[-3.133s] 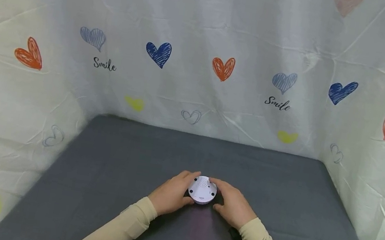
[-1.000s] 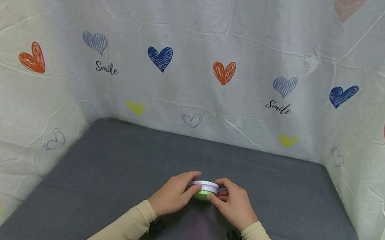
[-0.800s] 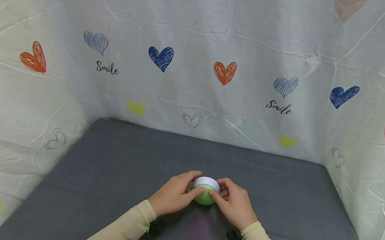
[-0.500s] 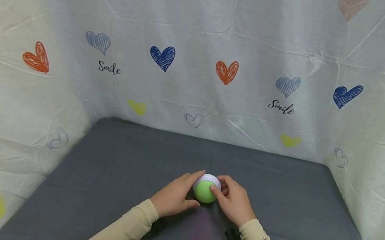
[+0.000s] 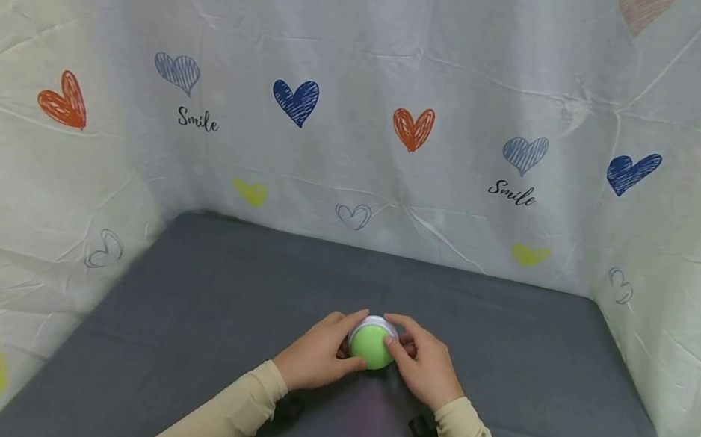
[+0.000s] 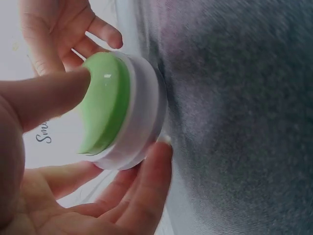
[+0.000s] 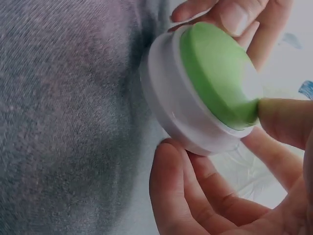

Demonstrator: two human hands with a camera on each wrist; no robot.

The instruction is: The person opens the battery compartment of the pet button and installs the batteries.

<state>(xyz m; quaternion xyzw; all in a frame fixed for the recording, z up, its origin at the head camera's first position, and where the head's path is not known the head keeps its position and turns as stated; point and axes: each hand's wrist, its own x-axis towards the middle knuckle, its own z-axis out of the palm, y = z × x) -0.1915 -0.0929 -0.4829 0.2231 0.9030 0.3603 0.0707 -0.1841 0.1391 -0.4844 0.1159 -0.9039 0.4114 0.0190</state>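
Observation:
A round buzzer button [image 5: 370, 346] with a green domed top and a white base is held between both hands, green side facing up towards the head camera. My left hand [image 5: 318, 353] grips its left side. In the left wrist view the left thumb [image 6: 54, 93] lies against the green dome [image 6: 105, 100], fingers around the white base [image 6: 139, 110]. From the right, my right hand [image 5: 427, 366] holds it, its thumb [image 7: 283, 120] on the dome's edge and curled fingers at the white rim [image 7: 171, 107]. Whether the base touches the cloth I cannot tell.
Dark grey cloth [image 5: 232, 284] covers the table. A white curtain [image 5: 364, 39] printed with hearts and "Smile" stands behind and on both sides. Black wrist straps [image 5: 423, 432] show under the sleeves.
The buzzer button has been flipped: its white underside with small holes faced up, then its side, and now the green dome. The left thumb lifted off, then came back onto it.

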